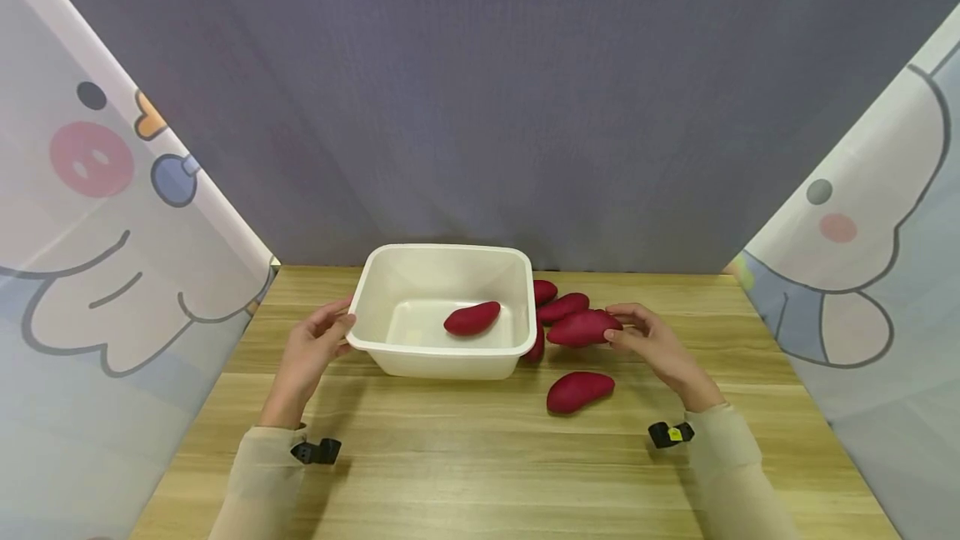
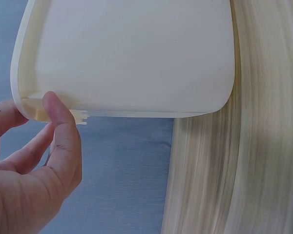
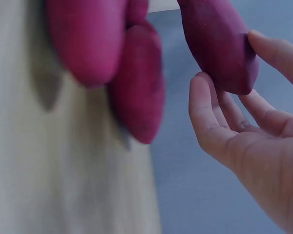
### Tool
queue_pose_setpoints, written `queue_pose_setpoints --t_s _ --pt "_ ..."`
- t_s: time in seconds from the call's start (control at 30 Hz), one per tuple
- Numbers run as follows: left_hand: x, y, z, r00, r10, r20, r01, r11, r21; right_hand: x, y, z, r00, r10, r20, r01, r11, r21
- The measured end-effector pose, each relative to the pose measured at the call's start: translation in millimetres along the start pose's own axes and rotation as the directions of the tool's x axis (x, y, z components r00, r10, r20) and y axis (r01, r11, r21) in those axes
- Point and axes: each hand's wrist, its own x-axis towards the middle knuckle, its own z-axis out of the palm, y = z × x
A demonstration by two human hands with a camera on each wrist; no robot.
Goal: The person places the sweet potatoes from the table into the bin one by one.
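My left hand (image 1: 309, 357) pinches the left rim of a white plastic bin (image 1: 442, 362), its thumb on the edge in the left wrist view. One red-purple sweet potato (image 1: 472, 318) lies inside the bin. Right of the bin, my right hand (image 1: 663, 354) pinches the end of another sweet potato (image 1: 579, 328) between thumb and fingers; in the right wrist view this held sweet potato (image 3: 219, 46) appears raised off the table. Beside the bin lie several more, including a sweet potato (image 1: 564, 307) behind the held one and a sweet potato (image 1: 580, 392) nearer the front.
Both hands work over a wood-grain table (image 1: 450, 457). A grey cloth wall (image 1: 480, 107) rises behind its far edge. Cartoon-printed panels (image 1: 900, 273) flank both sides. The bin's right wall partly hides a sweet potato (image 1: 536, 346) standing close against it.
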Motion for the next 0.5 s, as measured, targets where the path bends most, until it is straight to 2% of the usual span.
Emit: queue_pose_setpoints --t_s 0.17,0.37,0.5 --pt "-0.1 0.5 0.0 1.000 0.007 -0.001 -0.007 1.000 -0.005 9.4 -25 1 0.998 -0.058 -0.021 0.057 0.998 -0.028" --pt "-0.4 0.4 -0.2 1.000 0.006 0.003 -0.006 1.000 -0.009 22.6 -58 4 0.997 -0.067 -0.028 0.066 0.997 -0.036" --pt "-0.6 -0.2 -0.6 1.000 0.005 0.006 -0.005 1.000 -0.008 36.9 -82 11 0.996 -0.088 -0.018 0.086 0.993 -0.079"
